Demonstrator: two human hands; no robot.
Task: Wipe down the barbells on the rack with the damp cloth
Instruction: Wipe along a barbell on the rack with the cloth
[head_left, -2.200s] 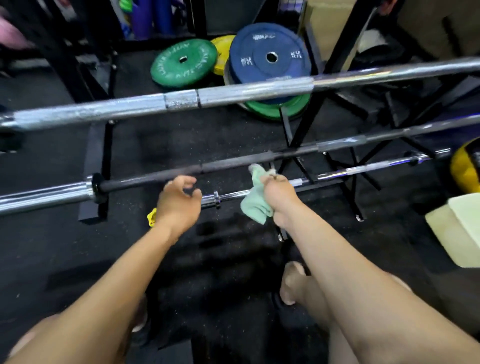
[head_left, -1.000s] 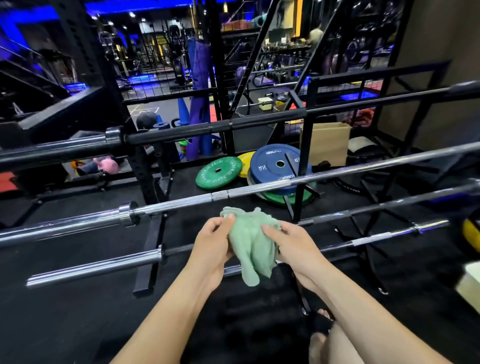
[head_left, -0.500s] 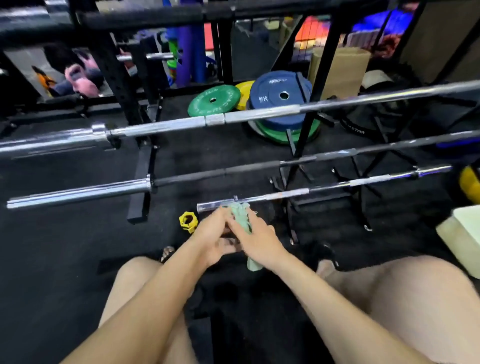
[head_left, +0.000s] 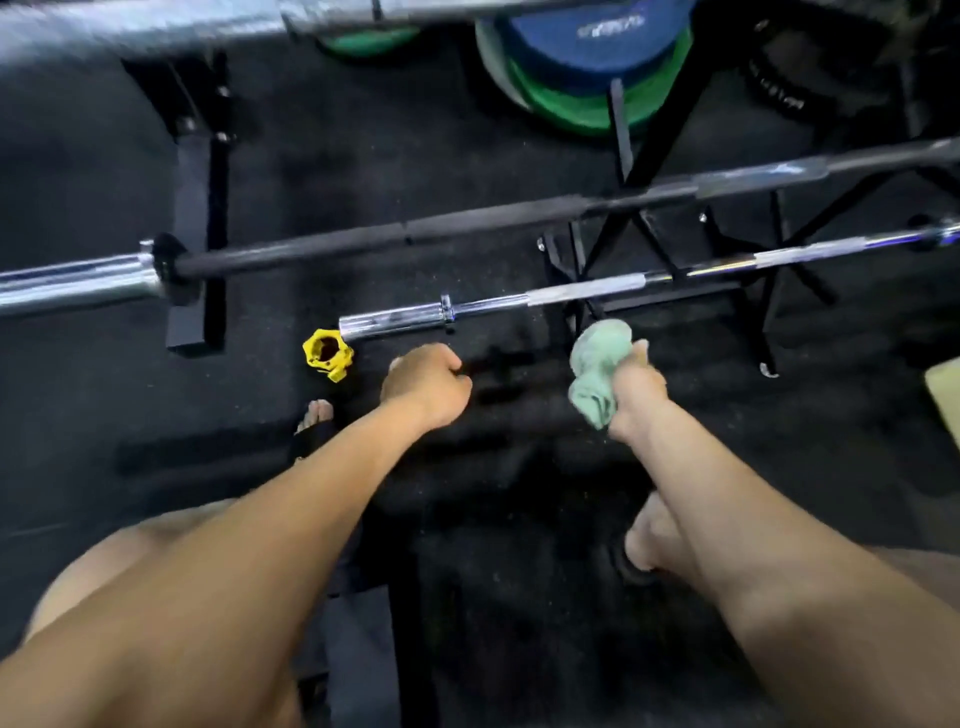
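**Cloth bunched in the right fist, short of the lowest bar**

Gripping tight, the right hand (head_left: 636, 387) has the green cloth (head_left: 597, 371) balled up in its curled fingers, just below the lowest barbell (head_left: 582, 291) and not touching it.

Sweeping from the left: the chrome sleeve of the middle barbell (head_left: 72, 283) juts in from the left edge, its dark shaft running up and away to the right. A black rack post (head_left: 200, 208) stands behind it. On the floor, a yellow collar clamp (head_left: 328, 353) lies just beside the free end of the lowest barbell. Next along, the left hand (head_left: 426, 387) hangs in a closed fist over the black floor (head_left: 104, 389), nothing in it, a little below that sleeve. Then the cloth hand, near the black rack base (head_left: 675, 312). Up top, a blurred silver bar (head_left: 156, 26) crosses the frame, with blue and green plates (head_left: 587, 67) stacked beyond it. Bare feet show below, one under each forearm.
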